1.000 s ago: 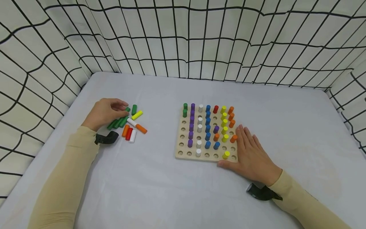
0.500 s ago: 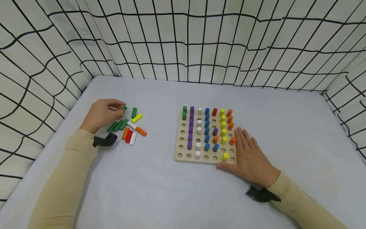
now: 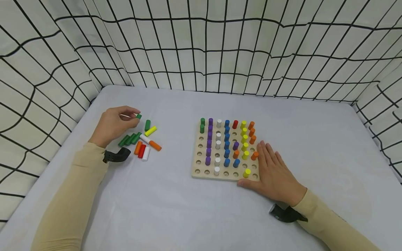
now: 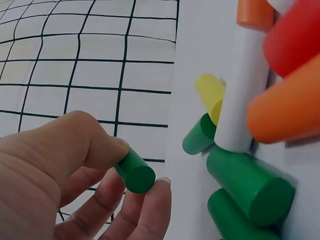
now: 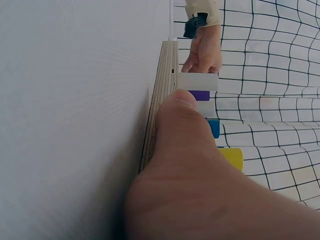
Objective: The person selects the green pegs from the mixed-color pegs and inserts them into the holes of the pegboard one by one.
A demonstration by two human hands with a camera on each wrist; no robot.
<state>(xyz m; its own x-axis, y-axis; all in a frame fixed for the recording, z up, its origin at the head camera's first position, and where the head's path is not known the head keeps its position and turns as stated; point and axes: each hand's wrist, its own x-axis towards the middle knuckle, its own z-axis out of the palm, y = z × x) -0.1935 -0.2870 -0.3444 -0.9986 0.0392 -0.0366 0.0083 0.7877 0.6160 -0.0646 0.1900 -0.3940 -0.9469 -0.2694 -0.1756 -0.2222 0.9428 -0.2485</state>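
My left hand (image 3: 114,123) pinches a green peg (image 4: 137,172) between thumb and fingers, just above the far-left side of a small pile of loose pegs. Lying below it are several green pegs (image 3: 129,139), with a yellow peg (image 3: 150,131) and another green peg (image 3: 147,125) beside them. My right hand (image 3: 277,170) lies flat with straight fingers along the right side of a wooden pegboard (image 3: 230,177). Its thumb (image 5: 180,120) touches the board's near edge. Coloured pegs stand in columns on the board; two green pegs (image 3: 202,128) top the leftmost column.
Orange (image 3: 138,147), red (image 3: 142,151) and white pegs (image 3: 146,153) lie on the near side of the pile. A white cloth covers the table (image 3: 176,209). Black wire grid (image 3: 204,50) rises behind it and at both sides.
My left hand has lifted a green peg away from the pile, slightly upward and back. My right hand stays against the board. The head view has tilted up a little.
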